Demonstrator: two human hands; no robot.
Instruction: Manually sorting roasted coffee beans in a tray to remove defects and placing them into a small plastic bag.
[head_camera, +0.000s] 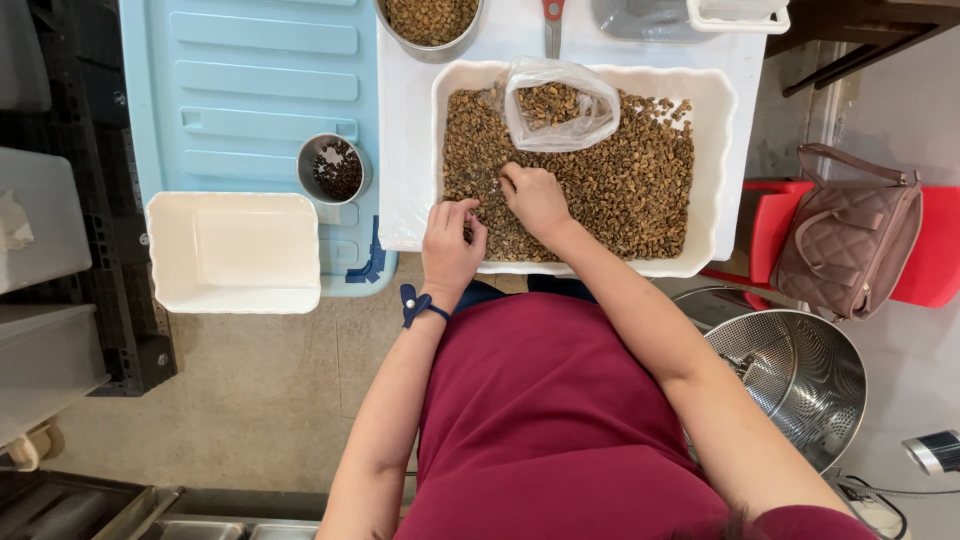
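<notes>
A white rectangular tray (715, 150) holds a thick layer of brown beans (620, 180). A clear plastic bag (560, 100) with some beans in it lies on the beans near the tray's far edge. My right hand (535, 200) rests on the beans at the tray's near left, fingers curled and pinching among them. My left hand (450, 245) hovers at the tray's near left rim, fingers bent close together; whether it holds a bean I cannot tell. A dark blue band with a bow sits on the left wrist.
A small metal cup (335, 168) of dark beans stands on a light blue plastic surface (250, 90). An empty white tub (235, 252) sits to the left. A metal bowl of beans (430, 22) is at the top. A steel colander (795, 380) and a brown handbag (850, 235) on a red chair are to the right.
</notes>
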